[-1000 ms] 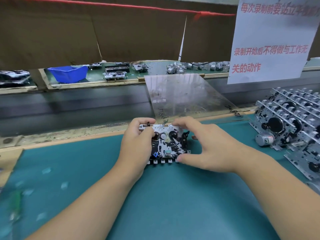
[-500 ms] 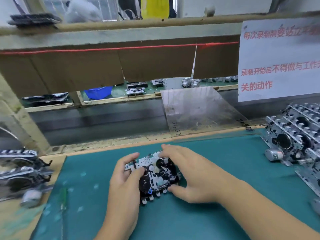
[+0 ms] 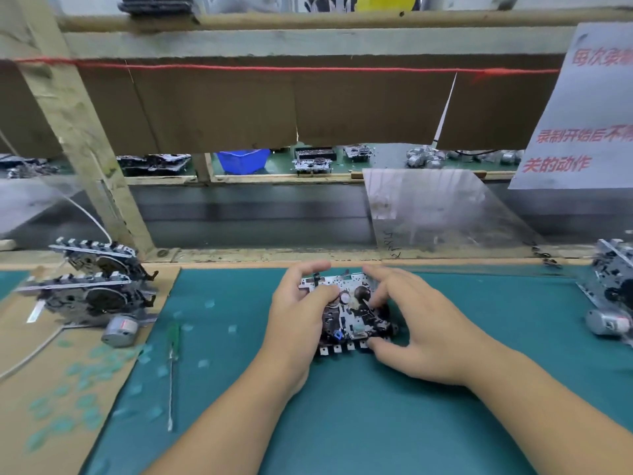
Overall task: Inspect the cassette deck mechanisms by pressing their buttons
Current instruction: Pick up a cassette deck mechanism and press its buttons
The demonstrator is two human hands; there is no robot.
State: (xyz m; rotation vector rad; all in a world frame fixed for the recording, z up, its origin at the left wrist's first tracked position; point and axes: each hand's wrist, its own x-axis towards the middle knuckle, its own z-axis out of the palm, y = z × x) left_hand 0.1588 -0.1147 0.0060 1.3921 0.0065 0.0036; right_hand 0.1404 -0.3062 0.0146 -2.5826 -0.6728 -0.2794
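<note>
Far left, two stacked cassette mechanisms with a silver motor sit on the cardboard, well apart from the work; a green screwdriver lies on the teal mat just right of them. Centre: the cassette deck mechanism lies flat on the mat, button row facing the person. Left hand grips its left side, fingers curled over the far top edge, thumb laid across the plate, so closed on the unit, bracing it. Right hand arches over the right side, index and middle fingers reaching down onto the mechanism top, thumb touching the near edge at the rightmost keys; loosely curled around the unit, not a tight clamp. Whether a key is actually depressed, cannot tell, the thumb hides it. To do this step well, probably: hold the left-hand brace firm so the unit does not slide, push one key at a time straight in with the thumb, keep fingers off the reels and gears so movement can be watched. Both forearms come in low from the bottom edge, wrists near the mat. Far right, more mechanisms stand stacked at the mat's edge.
</note>
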